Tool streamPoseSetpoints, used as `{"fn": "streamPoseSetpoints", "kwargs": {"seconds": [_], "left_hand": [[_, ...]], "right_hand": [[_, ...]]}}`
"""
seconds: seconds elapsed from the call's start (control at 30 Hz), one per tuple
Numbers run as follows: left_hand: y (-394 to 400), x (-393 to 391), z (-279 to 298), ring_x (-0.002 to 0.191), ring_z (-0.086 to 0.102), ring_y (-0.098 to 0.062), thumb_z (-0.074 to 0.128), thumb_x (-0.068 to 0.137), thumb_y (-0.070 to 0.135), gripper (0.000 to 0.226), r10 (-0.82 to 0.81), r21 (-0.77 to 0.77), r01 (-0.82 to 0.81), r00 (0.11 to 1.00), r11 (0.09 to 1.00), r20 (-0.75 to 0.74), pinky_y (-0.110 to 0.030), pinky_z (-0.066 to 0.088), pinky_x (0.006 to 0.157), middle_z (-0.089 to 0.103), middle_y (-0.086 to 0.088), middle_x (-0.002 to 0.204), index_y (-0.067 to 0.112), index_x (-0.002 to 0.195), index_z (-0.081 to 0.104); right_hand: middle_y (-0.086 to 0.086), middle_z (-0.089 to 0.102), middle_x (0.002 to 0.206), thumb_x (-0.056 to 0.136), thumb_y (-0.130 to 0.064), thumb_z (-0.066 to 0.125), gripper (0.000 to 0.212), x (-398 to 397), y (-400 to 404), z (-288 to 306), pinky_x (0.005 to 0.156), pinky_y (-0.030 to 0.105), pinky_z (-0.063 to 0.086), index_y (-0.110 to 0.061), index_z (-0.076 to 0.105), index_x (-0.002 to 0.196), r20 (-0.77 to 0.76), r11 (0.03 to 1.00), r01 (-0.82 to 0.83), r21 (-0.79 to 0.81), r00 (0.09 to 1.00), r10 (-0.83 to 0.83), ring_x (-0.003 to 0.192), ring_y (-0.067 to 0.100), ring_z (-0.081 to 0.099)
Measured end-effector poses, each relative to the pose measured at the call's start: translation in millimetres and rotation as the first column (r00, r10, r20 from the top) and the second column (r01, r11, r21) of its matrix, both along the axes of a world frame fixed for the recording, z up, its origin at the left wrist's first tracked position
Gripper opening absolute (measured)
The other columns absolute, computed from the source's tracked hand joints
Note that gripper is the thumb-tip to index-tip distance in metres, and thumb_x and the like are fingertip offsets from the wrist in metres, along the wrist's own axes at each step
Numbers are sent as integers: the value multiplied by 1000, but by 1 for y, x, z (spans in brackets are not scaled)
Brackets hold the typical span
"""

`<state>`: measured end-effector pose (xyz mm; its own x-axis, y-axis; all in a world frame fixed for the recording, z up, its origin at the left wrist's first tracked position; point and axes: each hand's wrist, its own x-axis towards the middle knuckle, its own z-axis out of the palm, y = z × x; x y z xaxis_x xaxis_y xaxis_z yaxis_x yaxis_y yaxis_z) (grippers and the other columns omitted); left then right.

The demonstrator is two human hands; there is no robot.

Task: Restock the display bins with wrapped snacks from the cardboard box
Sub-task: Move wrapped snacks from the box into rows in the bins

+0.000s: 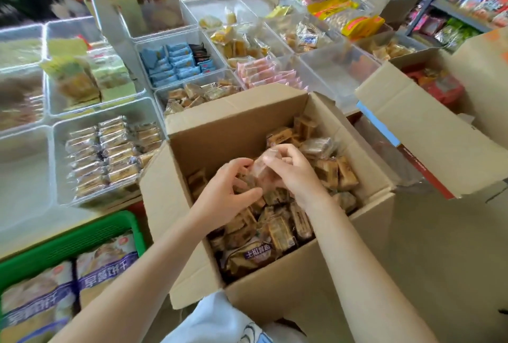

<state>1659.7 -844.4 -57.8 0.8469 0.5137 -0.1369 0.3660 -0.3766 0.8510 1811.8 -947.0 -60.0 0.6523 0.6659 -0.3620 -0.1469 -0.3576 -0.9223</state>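
Observation:
An open cardboard box [299, 285] stands in front of me, full of brown wrapped snacks [277, 230]. Both my hands are inside it. My left hand [228, 188] and my right hand [291, 169] together grip a clear-wrapped bundle of snacks [261, 169] just above the pile, fingers curled round it from either side. Clear display bins spread beyond the box. One bin [57, 155] to the left holds rows of silver-wrapped snacks. Another bin [162, 92] right behind the box's far flap holds brown wrapped snacks like those in the box.
A green basket [68, 241] with large bagged goods sits low left. A second open cardboard box [428, 128] lies at the right with its flap over the bins. More bins hold blue [176, 63], pink [272, 74] and yellow packets. Shelves of bags stand far right.

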Motion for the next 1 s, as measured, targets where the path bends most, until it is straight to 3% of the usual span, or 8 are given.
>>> {"fn": "streamPoseSetpoints", "kwargs": {"seconds": [0.17,0.33,0.47,0.57,0.73,0.83,0.93,1.0], "left_hand": [[25,-26,14,90,69,-7,71,92,31,24,348,-159,-317,909,935,231,-29,61,73,69,12,102,35,113,61],[79,-80,26,84,70,-15,63,97,27,27,529,-272,-463,804,843,272,-25,58,62,72,-2,100,27,124,59],[122,-119,25,96,69,-15,66,95,20,34,481,-224,-429,822,875,306,-37,63,70,68,3,113,41,120,58],[156,-144,20,98,69,-14,69,92,17,41,468,-226,-412,809,883,355,-36,61,79,68,3,117,45,120,58],[225,-176,-29,121,58,-6,65,97,27,56,550,-141,-532,807,835,216,-32,52,96,53,6,143,40,146,43],[250,-188,-75,131,45,-7,58,100,27,54,510,-24,-510,860,860,21,-35,42,110,40,4,156,30,151,40],[260,-192,-114,132,46,-14,57,100,28,50,407,70,-402,904,913,-126,-41,40,112,33,4,161,30,149,45],[263,-191,-131,148,29,-21,56,100,29,52,324,150,-297,921,943,-216,-49,23,122,30,3,163,31,150,44]], "right_hand": [[14,72,107,101,-42,56,32,-33,34,32,73,39,62,-17,57,120,-145,974,-188,129,968,206,86,29,75],[2,71,93,102,-52,44,34,-51,77,52,60,24,53,-25,64,104,301,941,-305,-147,892,336,70,14,70],[-10,57,122,97,-39,61,40,-83,136,64,80,17,43,-30,54,135,523,820,-553,-148,660,539,108,5,55],[-7,62,117,95,-24,66,37,-112,189,62,81,9,39,-23,60,132,612,700,-678,-224,461,642,106,5,54],[-7,66,103,90,-20,70,25,-138,271,37,72,5,43,-21,65,115,614,749,-616,-245,500,611,88,0,58],[-3,65,96,86,-24,70,22,-136,310,9,71,27,52,-21,58,104,597,807,-453,-378,547,587,85,13,62],[0,63,99,87,-24,68,23,-135,338,-21,71,34,49,-19,54,105,601,720,-313,-620,401,692,87,21,60],[2,62,104,90,-18,61,17,-135,350,-38,76,35,46,-18,49,103,615,656,-210,-725,231,754,89,24,58]]}}
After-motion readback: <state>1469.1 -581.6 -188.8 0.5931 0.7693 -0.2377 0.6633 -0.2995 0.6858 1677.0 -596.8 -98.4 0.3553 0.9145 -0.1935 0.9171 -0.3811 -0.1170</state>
